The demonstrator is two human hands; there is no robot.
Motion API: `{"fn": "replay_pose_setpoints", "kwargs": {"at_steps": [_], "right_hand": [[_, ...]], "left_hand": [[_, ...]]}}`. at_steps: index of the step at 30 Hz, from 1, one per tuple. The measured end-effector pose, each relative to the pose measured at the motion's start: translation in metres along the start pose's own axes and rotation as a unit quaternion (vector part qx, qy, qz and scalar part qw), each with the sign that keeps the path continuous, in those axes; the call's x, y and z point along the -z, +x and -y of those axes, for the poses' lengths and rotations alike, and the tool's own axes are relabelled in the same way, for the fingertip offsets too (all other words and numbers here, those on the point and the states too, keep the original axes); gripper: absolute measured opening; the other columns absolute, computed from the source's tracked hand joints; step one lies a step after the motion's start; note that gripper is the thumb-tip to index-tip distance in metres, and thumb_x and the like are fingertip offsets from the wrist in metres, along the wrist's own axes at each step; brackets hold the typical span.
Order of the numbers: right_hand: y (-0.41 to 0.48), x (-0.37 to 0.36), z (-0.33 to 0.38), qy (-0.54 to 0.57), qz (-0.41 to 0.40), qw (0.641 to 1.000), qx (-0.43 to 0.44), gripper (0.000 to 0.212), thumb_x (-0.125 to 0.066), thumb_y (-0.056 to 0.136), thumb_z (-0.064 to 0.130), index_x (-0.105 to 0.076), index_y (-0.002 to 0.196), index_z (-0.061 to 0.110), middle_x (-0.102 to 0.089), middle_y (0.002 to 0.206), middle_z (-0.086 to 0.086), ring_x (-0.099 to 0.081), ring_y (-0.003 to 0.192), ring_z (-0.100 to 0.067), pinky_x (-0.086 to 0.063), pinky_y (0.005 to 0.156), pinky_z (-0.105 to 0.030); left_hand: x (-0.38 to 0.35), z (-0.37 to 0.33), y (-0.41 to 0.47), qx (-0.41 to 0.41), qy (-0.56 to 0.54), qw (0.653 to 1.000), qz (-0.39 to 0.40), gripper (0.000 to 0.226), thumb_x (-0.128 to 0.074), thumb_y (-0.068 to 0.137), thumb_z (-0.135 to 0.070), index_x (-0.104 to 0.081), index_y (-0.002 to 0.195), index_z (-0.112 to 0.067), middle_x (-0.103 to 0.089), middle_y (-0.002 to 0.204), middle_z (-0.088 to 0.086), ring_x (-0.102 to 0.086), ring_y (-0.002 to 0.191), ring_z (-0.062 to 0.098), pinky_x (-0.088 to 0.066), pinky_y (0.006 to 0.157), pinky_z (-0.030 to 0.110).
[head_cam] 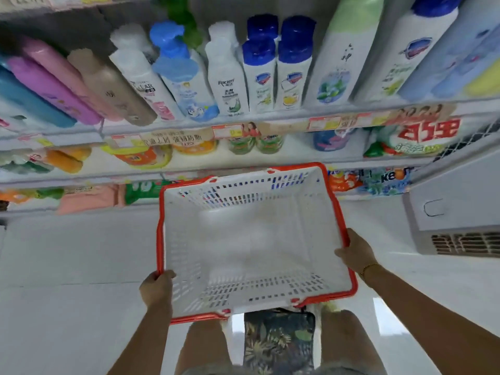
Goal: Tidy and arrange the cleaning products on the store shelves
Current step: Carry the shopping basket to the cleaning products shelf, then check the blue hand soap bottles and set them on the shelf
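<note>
A row of cleaning-product bottles [259, 74] stands upright on the upper shelf [189, 125], caps up and labels facing outward. One white bottle [227, 85] reads roughly "Rocken"; lower down, a bag [389, 180] shows "Keon". In front of the shelves, a white basket [161, 228] with a red rim is held mouth up. The left hand [157, 288] curls over its near left corner. The right hand [355, 251] grips the right rim, both arms extended.

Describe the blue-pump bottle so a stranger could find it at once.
Find the top shelf above the white basket. In its row of leaning bottles, look left of centre, between two white-capped bottles. Only this pump bottle has a bright blue head and scalloped blue collar.
</note>
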State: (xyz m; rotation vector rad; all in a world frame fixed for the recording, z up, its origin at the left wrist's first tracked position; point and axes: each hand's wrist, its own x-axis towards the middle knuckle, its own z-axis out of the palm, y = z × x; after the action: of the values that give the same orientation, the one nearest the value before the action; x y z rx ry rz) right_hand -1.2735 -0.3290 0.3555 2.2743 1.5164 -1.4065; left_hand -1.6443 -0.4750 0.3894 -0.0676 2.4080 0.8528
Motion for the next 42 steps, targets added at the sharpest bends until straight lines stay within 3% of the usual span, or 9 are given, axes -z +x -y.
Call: {"fn": "replay_pose_setpoints", "kwargs": {"at_steps": [8,10,13,16,21,25,27,36,42], "right_hand": [[0.062,-0.064,-0.068,-0.029,-0.029,0.994,-0.103,0.037,-0.051,0.082,-0.003,-0.053,0.118,0.004,-0.059,0.100,-0.015,-0.055,0.092,-0.032,-0.040,0.073,-0.030],[0.089,-0.078,-0.090,-0.035,-0.025,0.992,-0.117,0.038,-0.052,0.081,-0.003,-0.054,0.118,0.004,-0.055,0.093,-0.011,-0.051,0.086,-0.028,-0.038,0.072,-0.028],[0.135,-0.101,-0.126,-0.043,-0.023,0.990,-0.135,0.042,-0.051,0.080,-0.004,-0.053,0.121,0.004,-0.054,0.093,-0.009,-0.050,0.086,-0.027,-0.039,0.071,-0.028],[0.175,-0.121,-0.152,-0.044,-0.030,0.989,-0.140,0.045,-0.052,0.083,-0.003,-0.050,0.127,0.004,-0.056,0.102,-0.013,-0.047,0.087,-0.025,-0.038,0.072,-0.028],[0.236,-0.149,-0.178,-0.029,-0.046,0.991,-0.125,0.047,-0.054,0.086,-0.001,-0.045,0.132,0.002,-0.057,0.120,-0.020,-0.052,0.095,-0.031,-0.037,0.073,-0.027],[0.263,-0.176,-0.192,0.007,-0.113,0.986,-0.119,0.028,-0.042,0.088,-0.006,-0.041,0.115,-0.001,-0.053,0.103,-0.022,-0.047,0.082,-0.028,-0.034,0.058,-0.029],[0.268,-0.187,-0.195,0.033,-0.167,0.979,-0.112,0.019,-0.038,0.088,-0.007,-0.037,0.103,0.002,-0.049,0.099,-0.019,-0.047,0.079,-0.029,-0.037,0.062,-0.031],[0.285,-0.201,-0.203,0.028,-0.261,0.964,-0.033,0.020,-0.038,0.084,-0.011,-0.040,0.102,-0.003,-0.046,0.088,-0.017,-0.048,0.074,-0.032,-0.041,0.065,-0.038],[0.292,-0.200,-0.210,0.012,-0.257,0.966,0.003,0.025,-0.040,0.084,-0.009,-0.038,0.108,-0.006,-0.049,0.101,-0.023,-0.054,0.089,-0.042,-0.036,0.070,-0.036]], "left_hand": [[-0.098,0.076,0.060,0.042,0.060,0.995,0.070,0.016,-0.060,0.082,-0.002,-0.056,0.067,-0.006,-0.050,0.059,0.005,-0.048,0.057,0.024,-0.037,0.053,0.025],[-0.128,0.098,0.072,0.062,0.068,0.992,0.088,0.010,-0.060,0.082,-0.002,-0.058,0.073,-0.004,-0.052,0.060,0.005,-0.047,0.053,0.019,-0.036,0.049,0.025],[-0.177,0.137,0.105,0.071,0.074,0.989,0.107,0.010,-0.064,0.076,-0.018,-0.062,0.079,-0.009,-0.066,0.077,0.012,-0.058,0.065,0.027,-0.050,0.064,0.031],[-0.222,0.171,0.131,0.066,0.122,0.978,0.155,0.017,-0.060,0.077,-0.027,-0.063,0.089,-0.015,-0.066,0.095,0.008,-0.064,0.096,0.033,-0.053,0.086,0.040],[-0.289,0.192,0.155,0.060,0.053,0.987,0.139,0.003,-0.061,0.077,-0.007,-0.064,0.077,-0.006,-0.065,0.067,0.007,-0.066,0.073,0.034,-0.055,0.067,0.038],[-0.326,0.207,0.171,0.052,0.049,0.990,0.122,0.006,-0.060,0.073,-0.007,-0.063,0.076,-0.003,-0.061,0.063,0.007,-0.060,0.060,0.029,-0.051,0.060,0.036],[-0.338,0.207,0.172,0.046,0.040,0.992,0.110,0.002,-0.058,0.073,-0.006,-0.060,0.072,-0.006,-0.055,0.059,0.005,-0.054,0.055,0.025,-0.044,0.054,0.031],[-0.368,0.238,0.217,0.006,0.066,0.993,0.101,0.033,-0.050,0.060,-0.017,-0.068,0.085,-0.005,-0.070,0.074,0.012,-0.068,0.065,0.033,-0.060,0.065,0.049],[-0.366,0.226,0.202,-0.017,0.018,0.995,0.097,0.014,-0.056,0.083,-0.003,-0.065,0.094,0.000,-0.063,0.074,0.012,-0.060,0.062,0.029,-0.050,0.059,0.029]]}}
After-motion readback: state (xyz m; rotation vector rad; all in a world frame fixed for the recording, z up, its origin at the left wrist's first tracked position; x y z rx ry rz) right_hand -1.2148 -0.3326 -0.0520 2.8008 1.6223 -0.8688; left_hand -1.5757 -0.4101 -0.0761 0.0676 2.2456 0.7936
